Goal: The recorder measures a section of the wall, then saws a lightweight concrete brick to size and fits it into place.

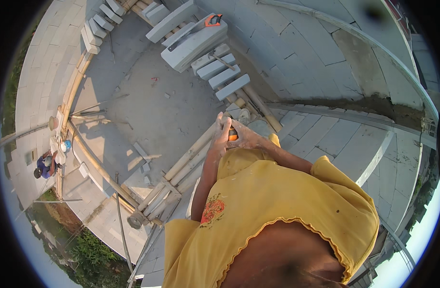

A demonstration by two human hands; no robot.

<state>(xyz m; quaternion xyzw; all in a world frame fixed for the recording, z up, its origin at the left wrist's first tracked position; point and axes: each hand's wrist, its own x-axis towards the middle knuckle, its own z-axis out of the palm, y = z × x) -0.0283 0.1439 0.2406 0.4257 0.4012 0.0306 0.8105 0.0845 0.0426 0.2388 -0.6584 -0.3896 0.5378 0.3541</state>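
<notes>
In front of my yellow shirt, my left hand and my right hand come together. Between them sits a small, rounded orange-and-black tape measure, partly covered by the fingers. Both hands are closed around it, and pale dust coats the skin. A round grey container is just beyond my right hand. Bamboo poles run close past my left hand.
Ahead, a handsaw with an orange handle lies on pale blocks. More blocks rest across poles. A block wall rises at the right. Far left, another person crouches by the scaffold poles.
</notes>
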